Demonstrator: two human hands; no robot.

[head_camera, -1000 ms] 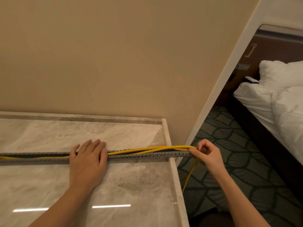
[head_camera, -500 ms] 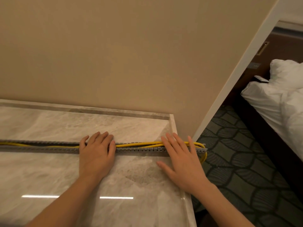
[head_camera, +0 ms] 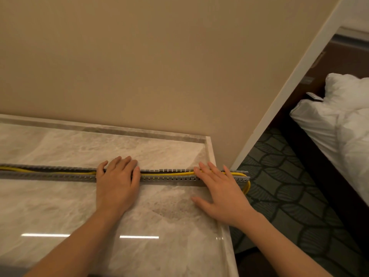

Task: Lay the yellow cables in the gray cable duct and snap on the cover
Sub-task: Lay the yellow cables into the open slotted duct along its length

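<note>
Both hands lie flat with straight fingers, grasping nothing. Left hand (head_camera: 117, 181) presses across the middle of the gray duct (head_camera: 167, 175), and right hand (head_camera: 221, 192) presses its fingers over the duct's right end, thumb spread on the marble counter (head_camera: 60, 206). Yellow cables (head_camera: 169, 173) run inside the open duct between the hands and farther left, then loop down past the counter's right edge. No cover is on it. Beyond are a beige wall (head_camera: 159, 66), patterned carpet (head_camera: 279, 186) and a white bed (head_camera: 343, 126).
</note>
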